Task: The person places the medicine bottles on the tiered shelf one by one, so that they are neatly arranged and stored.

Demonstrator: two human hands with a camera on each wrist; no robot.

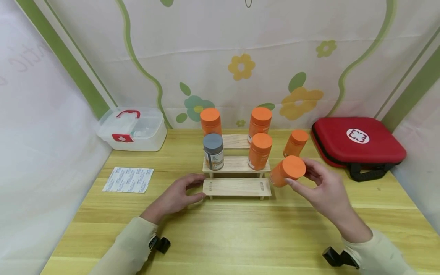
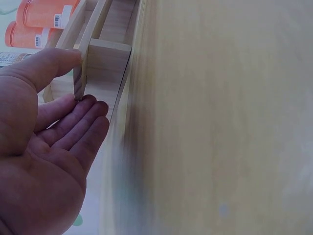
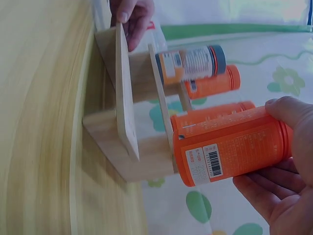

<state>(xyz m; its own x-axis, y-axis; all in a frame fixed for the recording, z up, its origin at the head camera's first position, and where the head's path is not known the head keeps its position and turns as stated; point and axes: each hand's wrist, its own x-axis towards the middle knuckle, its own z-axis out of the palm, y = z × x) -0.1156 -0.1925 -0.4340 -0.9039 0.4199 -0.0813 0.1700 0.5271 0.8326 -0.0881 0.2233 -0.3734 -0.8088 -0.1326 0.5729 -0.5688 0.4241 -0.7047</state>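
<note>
A stepped wooden rack with three tiers stands mid-table. At the left end of its lowest tier, my left hand has the thumb above the board and the fingers below, pinching its edge. Just right of the rack, my right hand grips an orange supplement bottle with an orange lid, tilted, its barcode label in the right wrist view. On the middle tier stand a grey-lidded bottle and an orange bottle. Behind them, two orange bottles, left and right, stand on the top tier.
Another orange bottle stands on the table behind my right hand. A red first-aid case lies at the back right. At the back left is a clear first-aid box, with a blister pack in front of it.
</note>
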